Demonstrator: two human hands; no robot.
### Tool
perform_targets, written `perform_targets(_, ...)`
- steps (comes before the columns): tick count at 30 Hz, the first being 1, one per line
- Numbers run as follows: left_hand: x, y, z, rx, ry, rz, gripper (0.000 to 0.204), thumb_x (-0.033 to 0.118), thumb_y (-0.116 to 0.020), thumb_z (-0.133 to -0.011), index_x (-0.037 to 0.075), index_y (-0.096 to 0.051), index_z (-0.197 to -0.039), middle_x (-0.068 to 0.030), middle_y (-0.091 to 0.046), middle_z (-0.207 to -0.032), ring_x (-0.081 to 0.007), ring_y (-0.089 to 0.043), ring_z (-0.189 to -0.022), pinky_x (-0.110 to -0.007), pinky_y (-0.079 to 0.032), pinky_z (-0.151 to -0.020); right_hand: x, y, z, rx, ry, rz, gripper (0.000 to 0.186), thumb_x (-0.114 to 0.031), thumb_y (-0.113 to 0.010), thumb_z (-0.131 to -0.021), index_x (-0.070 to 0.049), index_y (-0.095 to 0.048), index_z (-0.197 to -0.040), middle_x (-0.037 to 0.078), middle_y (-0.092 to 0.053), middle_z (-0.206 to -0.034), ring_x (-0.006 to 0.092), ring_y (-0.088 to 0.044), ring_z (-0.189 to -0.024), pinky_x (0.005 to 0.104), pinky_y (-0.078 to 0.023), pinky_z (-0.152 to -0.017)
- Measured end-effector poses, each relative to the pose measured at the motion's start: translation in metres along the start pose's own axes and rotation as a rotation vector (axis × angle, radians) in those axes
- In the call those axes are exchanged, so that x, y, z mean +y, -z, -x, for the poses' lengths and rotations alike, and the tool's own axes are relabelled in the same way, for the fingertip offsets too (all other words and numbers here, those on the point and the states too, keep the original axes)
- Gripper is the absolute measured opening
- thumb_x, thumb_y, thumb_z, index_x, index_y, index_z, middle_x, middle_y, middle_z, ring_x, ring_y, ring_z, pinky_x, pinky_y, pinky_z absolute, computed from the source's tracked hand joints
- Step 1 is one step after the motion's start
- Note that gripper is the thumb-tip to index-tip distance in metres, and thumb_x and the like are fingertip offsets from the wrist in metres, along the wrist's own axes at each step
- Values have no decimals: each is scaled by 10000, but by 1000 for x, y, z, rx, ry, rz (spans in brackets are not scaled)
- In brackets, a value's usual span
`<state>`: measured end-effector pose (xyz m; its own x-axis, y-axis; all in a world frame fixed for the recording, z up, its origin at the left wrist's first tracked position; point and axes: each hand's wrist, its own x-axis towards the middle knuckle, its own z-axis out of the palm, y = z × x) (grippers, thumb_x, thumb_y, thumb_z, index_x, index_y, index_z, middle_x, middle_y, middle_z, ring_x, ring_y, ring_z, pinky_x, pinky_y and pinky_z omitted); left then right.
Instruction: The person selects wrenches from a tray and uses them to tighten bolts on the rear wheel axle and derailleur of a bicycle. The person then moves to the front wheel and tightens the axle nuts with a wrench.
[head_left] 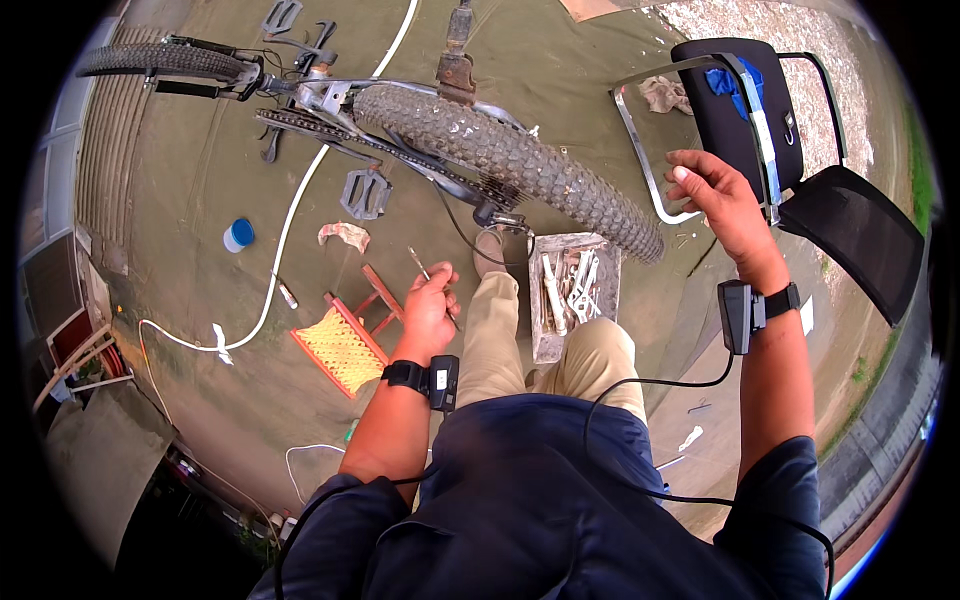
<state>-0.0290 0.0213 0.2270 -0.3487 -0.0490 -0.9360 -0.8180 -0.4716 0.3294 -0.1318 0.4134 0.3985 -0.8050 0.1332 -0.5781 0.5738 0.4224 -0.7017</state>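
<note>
My left hand (pixel 432 310) is closed around a thin, pen-like tool (pixel 417 259), whose slim end sticks out past the fingers; its exact kind is too small to make out. To the right, my right hand (pixel 718 200) is raised beside the chair, fingers loosely bent and apart, with nothing visible in them. Ahead of me, a bicycle's knobby tyre (pixel 500 145) slants across the view, well apart from both hands. Its chain (pixel 310 125) and a pedal (pixel 366 194) show to the left of that wheel.
A tray of wrenches (pixel 548 345) lies by my feet. Left of it stand a small woven stool (pixel 345 345) and a blue tub (pixel 239 235). A white hose (pixel 287 225) crosses the floor. At right is a black chair (pixel 715 110) with a blue cloth (pixel 722 85). A rusty bracket (pixel 457 78) stands above the wheel.
</note>
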Motion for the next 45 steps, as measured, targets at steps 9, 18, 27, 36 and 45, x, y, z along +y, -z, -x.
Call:
perform_targets(9, -11, -27, -12, 84, 56, 86, 95, 216, -653, -979, 146, -608, -1023, 22, -612, -839, -63, -393, -540, -250, -332, -500, -14, 7, -94, -324, 67, 150, 444, -332, -678, -961, 36, -642, -1208, -10, -606, -831, 77, -547, -774, 249, -453, -703)
perform_targets(18, -46, -58, -32, 218, -103, 201, 100, 196, -629, -990, 128, -557, -992, -2, -613, -860, -68, -385, -551, -261, -313, -496, 28, -13, -210, -631, 149, 214, 466, -401, -678, -949, -27, -657, -1227, 5, -659, -931, 107, -612, -830, 285, -503, -755)
perform_targets(27, -58, -49, -79, 141, -225, 426, 139, 187, -575, -1005, 93, -573, -1108, -55, -647, -980, -137, -506, -688, -304, -415, -615, 76, -78, -261, -720, 230, 261, 419, -354, -683, -939, -16, -691, -1187, 141, -729, -1023, 220, -677, -914, 348, -533, -850)
perform_targets(36, -58, -70, -85, 199, -190, 512, 194, 210, -537, -1017, 74, -572, -1151, -76, -646, -1038, -171, -529, -779, -335, -426, -700, 78, -125, -270, -791, 82, 150, 344, -380, -671, -962, -49, -691, -1053, 32, -677, -821, 111, -631, -741, 293, -505, -660)
perform_targets(45, -61, -77, -81, 227, -158, 582, 254, 233, -499, -1028, 55, -571, -1194, -97, -645, -1095, -206, -551, -870, -365, -437, -784, 65, -129, -275, -810, 73, 293, 361, -397, -681, -958, -50, -651, -863, 17, -613, -672, 102, -578, -606, 291, -470, -564)
